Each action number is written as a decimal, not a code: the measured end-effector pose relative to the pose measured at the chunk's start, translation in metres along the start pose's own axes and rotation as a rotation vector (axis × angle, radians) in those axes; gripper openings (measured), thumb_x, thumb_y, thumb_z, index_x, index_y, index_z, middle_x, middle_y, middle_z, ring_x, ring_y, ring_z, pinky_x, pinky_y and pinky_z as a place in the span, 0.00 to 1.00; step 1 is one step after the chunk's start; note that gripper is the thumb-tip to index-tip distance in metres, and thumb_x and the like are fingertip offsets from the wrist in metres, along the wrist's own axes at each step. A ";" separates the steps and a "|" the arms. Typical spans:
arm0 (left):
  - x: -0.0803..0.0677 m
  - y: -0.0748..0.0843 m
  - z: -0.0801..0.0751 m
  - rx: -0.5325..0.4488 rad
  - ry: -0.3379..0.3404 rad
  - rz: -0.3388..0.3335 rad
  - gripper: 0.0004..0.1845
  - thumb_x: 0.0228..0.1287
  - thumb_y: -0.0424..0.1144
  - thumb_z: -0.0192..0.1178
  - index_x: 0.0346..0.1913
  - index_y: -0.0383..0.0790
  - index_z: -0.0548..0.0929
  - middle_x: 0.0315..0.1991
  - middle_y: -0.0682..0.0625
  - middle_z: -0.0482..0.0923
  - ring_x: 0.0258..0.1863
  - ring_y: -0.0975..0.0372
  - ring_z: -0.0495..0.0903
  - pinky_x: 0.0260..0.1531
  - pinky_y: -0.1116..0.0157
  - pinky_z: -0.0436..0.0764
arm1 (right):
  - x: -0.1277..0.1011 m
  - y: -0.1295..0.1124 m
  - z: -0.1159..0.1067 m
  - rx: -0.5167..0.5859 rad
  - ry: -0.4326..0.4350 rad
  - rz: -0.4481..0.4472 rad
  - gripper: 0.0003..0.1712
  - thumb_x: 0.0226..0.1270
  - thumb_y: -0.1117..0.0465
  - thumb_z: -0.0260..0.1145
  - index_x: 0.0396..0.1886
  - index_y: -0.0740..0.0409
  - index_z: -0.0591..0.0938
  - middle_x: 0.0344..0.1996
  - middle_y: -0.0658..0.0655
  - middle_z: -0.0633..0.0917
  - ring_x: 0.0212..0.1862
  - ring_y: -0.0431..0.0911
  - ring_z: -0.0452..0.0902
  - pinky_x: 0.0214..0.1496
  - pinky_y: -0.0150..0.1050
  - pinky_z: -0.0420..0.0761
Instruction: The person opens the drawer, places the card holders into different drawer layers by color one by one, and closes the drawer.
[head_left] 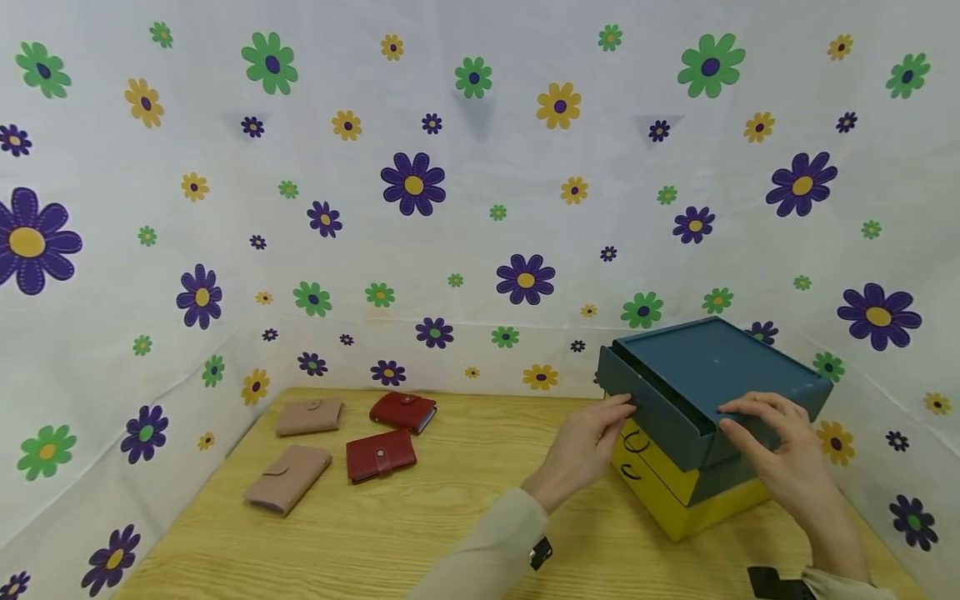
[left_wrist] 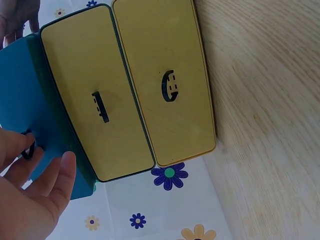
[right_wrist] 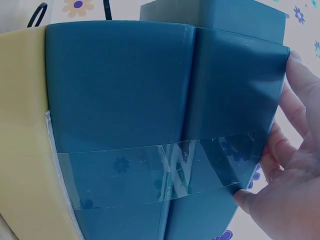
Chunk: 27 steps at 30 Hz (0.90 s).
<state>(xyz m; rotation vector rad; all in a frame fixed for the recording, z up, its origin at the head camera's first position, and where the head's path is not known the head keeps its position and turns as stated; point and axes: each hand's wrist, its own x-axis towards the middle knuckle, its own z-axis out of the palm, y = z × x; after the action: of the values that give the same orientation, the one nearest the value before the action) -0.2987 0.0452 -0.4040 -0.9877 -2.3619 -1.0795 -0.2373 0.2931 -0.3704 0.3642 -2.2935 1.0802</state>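
A small drawer cabinet (head_left: 720, 358) with a blue top stands at the right of the wooden table. Its top blue drawer (head_left: 660, 410) is pulled out a little above two yellow drawers (head_left: 654, 477). My left hand (head_left: 626, 407) is at the blue drawer's front, fingers on its small black handle (left_wrist: 27, 150). My right hand (head_left: 742, 421) grips the cabinet's near top corner, fingers over the edge and thumb on the taped blue side (right_wrist: 150, 125). In the left wrist view both yellow drawers (left_wrist: 165, 45) are closed and show black handles.
Two pink wallets (head_left: 308, 416) (head_left: 288, 477) and two red wallets (head_left: 402, 411) (head_left: 380, 455) lie closed at the table's left. Bare wood (head_left: 450, 517) lies between them and the cabinet. Flowered cloth walls (head_left: 480, 208) close in the back and both sides.
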 end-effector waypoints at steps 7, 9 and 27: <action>0.005 0.002 0.002 0.021 -0.033 -0.004 0.17 0.76 0.36 0.49 0.63 0.43 0.79 0.67 0.54 0.72 0.65 0.64 0.73 0.61 0.73 0.72 | 0.000 -0.001 -0.001 0.018 0.003 -0.002 0.11 0.69 0.63 0.65 0.47 0.62 0.83 0.52 0.38 0.70 0.61 0.35 0.51 0.55 0.69 0.54; 0.006 0.002 0.003 0.021 -0.039 0.001 0.18 0.76 0.36 0.49 0.63 0.43 0.79 0.68 0.53 0.72 0.65 0.64 0.73 0.61 0.72 0.71 | 0.000 0.000 -0.001 0.011 -0.004 0.007 0.11 0.69 0.62 0.65 0.48 0.62 0.83 0.53 0.43 0.71 0.62 0.38 0.51 0.56 0.70 0.54; 0.009 0.003 0.010 0.080 -0.127 0.041 0.21 0.77 0.33 0.45 0.69 0.40 0.71 0.74 0.51 0.63 0.70 0.61 0.67 0.67 0.68 0.67 | 0.002 -0.002 -0.002 0.010 -0.033 0.030 0.13 0.70 0.61 0.63 0.49 0.64 0.82 0.55 0.62 0.70 0.65 0.61 0.52 0.58 0.75 0.52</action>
<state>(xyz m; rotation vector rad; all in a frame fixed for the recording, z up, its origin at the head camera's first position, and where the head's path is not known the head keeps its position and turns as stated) -0.3031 0.0590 -0.4037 -1.1002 -2.4529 -0.9243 -0.2371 0.2938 -0.3672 0.3551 -2.3307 1.1092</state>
